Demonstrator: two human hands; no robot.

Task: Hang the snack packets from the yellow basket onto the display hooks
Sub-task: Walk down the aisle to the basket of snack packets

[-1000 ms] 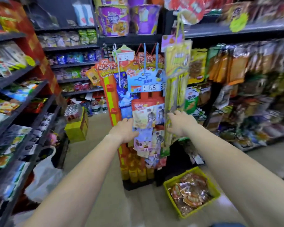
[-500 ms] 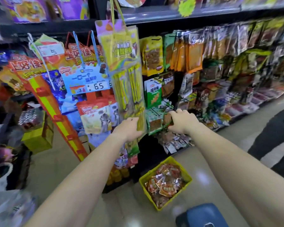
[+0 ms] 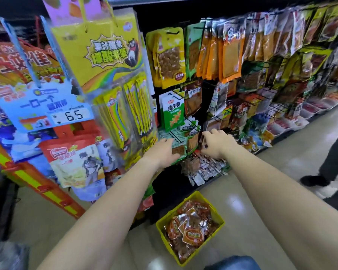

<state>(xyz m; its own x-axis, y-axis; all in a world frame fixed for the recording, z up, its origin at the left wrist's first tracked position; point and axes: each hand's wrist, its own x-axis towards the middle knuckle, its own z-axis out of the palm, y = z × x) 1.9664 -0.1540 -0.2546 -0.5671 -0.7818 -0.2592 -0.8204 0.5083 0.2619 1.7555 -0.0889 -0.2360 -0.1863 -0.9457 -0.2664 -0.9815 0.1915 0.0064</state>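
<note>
The yellow basket stands on the floor below my arms, holding several red-brown snack packets. Both hands are up at the wire display hooks on the black shelf wall. My left hand grips a hanging green packet with a brown window, fingers above it and thumb below. Just to its right, my right hand pinches a small dark snack packet against the hook area. How that packet sits on the hook is hidden by my fingers.
A clear hanging bag of yellow candy sticks dangles close to my left arm, beside a price card reading 6.5. Packed rows of hanging snacks run off to the right. Another person's dark legs stand at the right edge.
My view has swung right and closer to the hook wall. Both hands left the hanging strips and moved onto the green and brown packets on the hooks.
</note>
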